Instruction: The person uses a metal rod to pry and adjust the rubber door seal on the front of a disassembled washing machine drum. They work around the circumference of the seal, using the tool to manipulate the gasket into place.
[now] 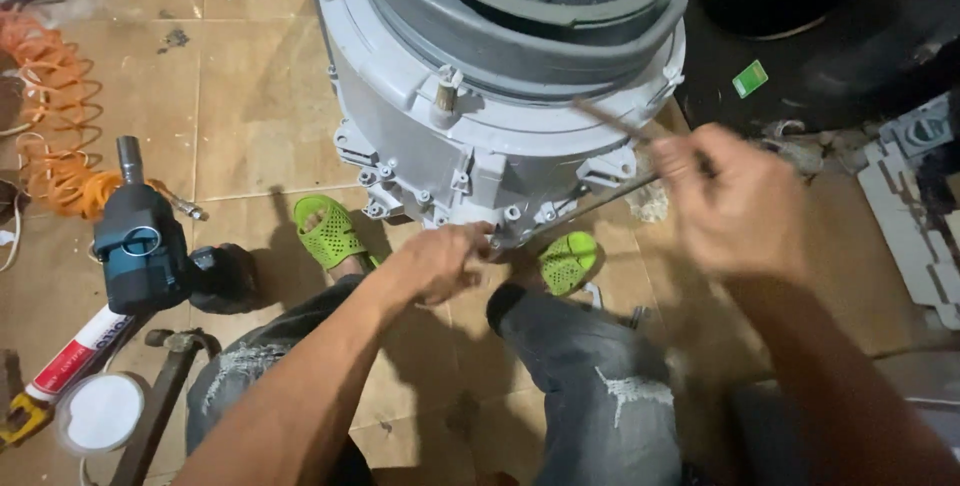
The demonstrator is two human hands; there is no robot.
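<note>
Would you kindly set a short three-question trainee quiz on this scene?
1. True or false: the left hand touches the lower rim of the grey washer tub.
2. What does the right hand grip? A) thin rod B) hammer C) cloth
3. What colour are the perforated sandals?

Key: 1 true; 2 A; 3 green.
</note>
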